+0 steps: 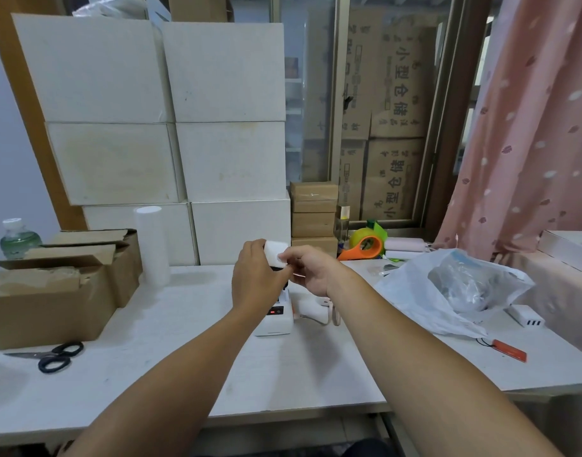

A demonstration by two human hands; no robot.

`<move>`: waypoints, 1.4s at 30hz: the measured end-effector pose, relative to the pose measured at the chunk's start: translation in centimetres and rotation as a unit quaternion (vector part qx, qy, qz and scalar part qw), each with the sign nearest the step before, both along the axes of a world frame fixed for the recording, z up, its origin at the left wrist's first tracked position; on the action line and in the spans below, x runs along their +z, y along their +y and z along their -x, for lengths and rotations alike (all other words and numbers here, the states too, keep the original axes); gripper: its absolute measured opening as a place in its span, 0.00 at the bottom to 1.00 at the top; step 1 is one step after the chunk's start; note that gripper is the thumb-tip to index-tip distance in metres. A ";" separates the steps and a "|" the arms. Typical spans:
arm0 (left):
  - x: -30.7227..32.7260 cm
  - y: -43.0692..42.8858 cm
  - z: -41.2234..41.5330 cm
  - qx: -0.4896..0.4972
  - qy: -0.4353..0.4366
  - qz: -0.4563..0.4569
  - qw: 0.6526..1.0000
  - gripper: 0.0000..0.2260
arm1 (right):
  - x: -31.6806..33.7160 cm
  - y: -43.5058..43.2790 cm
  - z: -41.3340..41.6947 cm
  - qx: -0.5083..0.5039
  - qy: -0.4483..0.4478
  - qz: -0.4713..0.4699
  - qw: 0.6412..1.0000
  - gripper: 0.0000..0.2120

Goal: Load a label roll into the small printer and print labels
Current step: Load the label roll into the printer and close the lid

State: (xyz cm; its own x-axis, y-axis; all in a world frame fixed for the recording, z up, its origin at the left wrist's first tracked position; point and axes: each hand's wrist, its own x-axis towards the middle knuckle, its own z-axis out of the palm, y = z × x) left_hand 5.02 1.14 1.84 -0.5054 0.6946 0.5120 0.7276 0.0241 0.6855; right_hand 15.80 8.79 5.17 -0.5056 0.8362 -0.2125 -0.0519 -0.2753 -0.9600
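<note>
Label roll [275, 253], seemingly, between both hands above the printer [276, 319].

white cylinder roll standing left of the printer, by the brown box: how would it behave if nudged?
The tall white roll stands on end and is narrow for its height, so it would probably tip. Once down, its round shape would likely roll across the smooth table. Weight unclear.

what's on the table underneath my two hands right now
A small white label printer with a red-lit panel sits below the left hand and right hand, which hold a white label roll. The printer's top is covered.
</note>
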 end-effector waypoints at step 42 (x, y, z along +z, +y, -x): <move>-1.1 -0.7 2.9 -0.093 -0.177 -0.068 0.977 0.10 | -0.8 1.2 -0.2 -0.021 -0.063 -0.080 0.995 0.07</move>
State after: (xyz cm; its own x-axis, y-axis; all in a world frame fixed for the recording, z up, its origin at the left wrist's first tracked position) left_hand 2.12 0.48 0.76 -0.5384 0.7297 0.4216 0.4275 -0.1947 0.8828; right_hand 16.00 10.03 4.38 -0.4466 0.8847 -0.1335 0.0625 -0.1180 -0.9910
